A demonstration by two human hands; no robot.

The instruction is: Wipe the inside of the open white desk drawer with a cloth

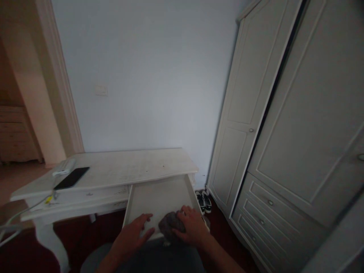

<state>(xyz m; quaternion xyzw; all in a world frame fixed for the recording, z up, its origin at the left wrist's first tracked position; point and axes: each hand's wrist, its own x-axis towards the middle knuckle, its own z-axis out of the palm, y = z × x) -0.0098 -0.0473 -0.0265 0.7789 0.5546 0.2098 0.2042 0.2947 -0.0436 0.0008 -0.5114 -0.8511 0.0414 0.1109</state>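
A white drawer (159,193) is pulled out from the white table (127,163). Over its front right part, my right hand (192,223) grips a crumpled grey-brown cloth (170,224), fingers curled around it. My left hand (136,231) is at the drawer's front left, with thumb and fingers apart and nothing between them. The cloth lies a short way to the right of it. Part of the drawer's front edge is hidden behind the cloth and hands.
A dark phone or tablet (72,178) and a white device (65,167) with a cable lie on the table's left end. Black-and-white shoes (203,201) stand on the dark red floor, right of the drawer. A tall white wardrobe (241,113) rises at the right.
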